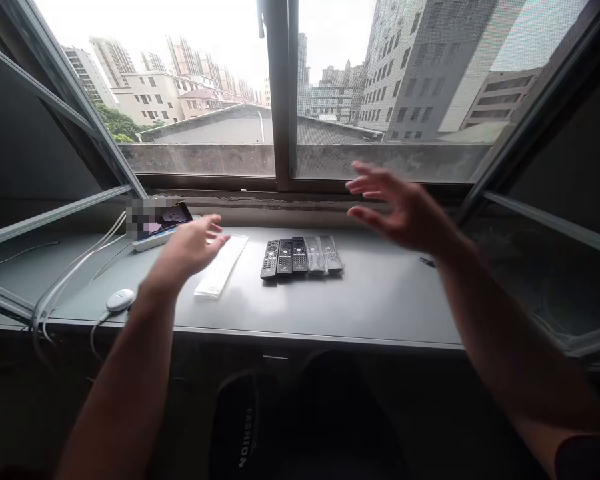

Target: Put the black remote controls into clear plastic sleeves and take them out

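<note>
My left hand (193,243) hovers above the left part of the grey table, fingers apart and nothing in them. Close to it lies a stack of clear plastic bags (223,267), flat on the tabletop. My right hand (395,203) is raised in front of the window on the right, its fingers spread and holding nothing. Between the hands, several black remote controls stand side by side in a row. Three of them, such as one remote control (285,257), are bare. Two at the row's right end, including a wrapped remote control (315,255), sit in clear plastic.
A phone (173,219) leans by a white power strip (153,241) at the back left. White cables (75,267) run down the left side near a round white device (121,300). Metal frame bars flank the table (370,307), and a window is behind it.
</note>
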`<state>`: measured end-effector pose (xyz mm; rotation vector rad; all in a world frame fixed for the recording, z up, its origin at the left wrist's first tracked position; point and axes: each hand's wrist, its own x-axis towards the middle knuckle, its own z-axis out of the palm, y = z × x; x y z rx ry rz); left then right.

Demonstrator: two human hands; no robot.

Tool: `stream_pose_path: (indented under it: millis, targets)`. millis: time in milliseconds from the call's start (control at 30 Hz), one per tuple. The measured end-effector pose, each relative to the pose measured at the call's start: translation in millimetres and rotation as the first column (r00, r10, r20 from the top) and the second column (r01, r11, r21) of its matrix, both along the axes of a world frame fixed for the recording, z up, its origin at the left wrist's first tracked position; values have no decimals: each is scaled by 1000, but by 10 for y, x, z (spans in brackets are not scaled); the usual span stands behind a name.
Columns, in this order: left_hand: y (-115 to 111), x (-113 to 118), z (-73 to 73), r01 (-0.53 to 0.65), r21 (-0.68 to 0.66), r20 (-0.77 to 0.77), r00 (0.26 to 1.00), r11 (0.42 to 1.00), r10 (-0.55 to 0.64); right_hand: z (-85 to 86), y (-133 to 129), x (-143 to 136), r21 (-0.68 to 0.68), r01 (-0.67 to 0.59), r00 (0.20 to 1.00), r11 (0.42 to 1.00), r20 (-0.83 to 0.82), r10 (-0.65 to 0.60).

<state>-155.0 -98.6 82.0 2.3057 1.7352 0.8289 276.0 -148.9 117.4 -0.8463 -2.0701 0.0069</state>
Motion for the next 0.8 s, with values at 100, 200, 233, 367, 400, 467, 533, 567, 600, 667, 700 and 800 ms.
stream_pose_path:
  millis: [100,200,233,367,400,467,533,567,600,667,700,800]
  targets:
    - [406,40,-555,-146,-80,-164,978,986,132,-441,383,-117,-60,26,995,998,101,-20]
    - [604,54,-864,-223,-201,-215,960,954,179,-841,672,-247,-142,14,994,990,114,2]
    - [627,58,-907,-226,-227,-218,960,947,176,-932,722,-290,-146,4,992,989,124,14]
    - [641,71,-933,-248,-248,-244,952,936,187,-1144,767,-421,-117,-45,991,992,122,59]
    - [644,67,-933,-244,-256,-249,952,935,180,-1185,759,-435,-105,-43,992,994,116,55]
    - [660,44,-946,-220,-276,-251,956,936,151,-1277,728,-440,-77,-30,995,997,91,37]
    - [686,2,-976,-195,-278,-238,963,941,130,-1371,677,-418,-48,-12,994,999,106,17]
    - [702,-24,-992,-188,-272,-225,966,944,127,-1411,646,-401,-38,-9,993,999,118,14]
    - [720,-49,-1007,-185,-271,-209,969,945,130,-1443,616,-383,-33,-4,992,999,129,8]
    - [756,-92,-1021,-193,-293,-182,973,936,144,-1480,569,-349,-30,16,991,999,134,-12]
    - [773,-108,-1017,-196,-310,-176,973,930,147,-1487,557,-337,-28,30,992,999,126,-26]
    - [799,-140,-949,-196,-347,-171,975,917,144,-1487,562,-324,-21,63,994,998,90,-61]
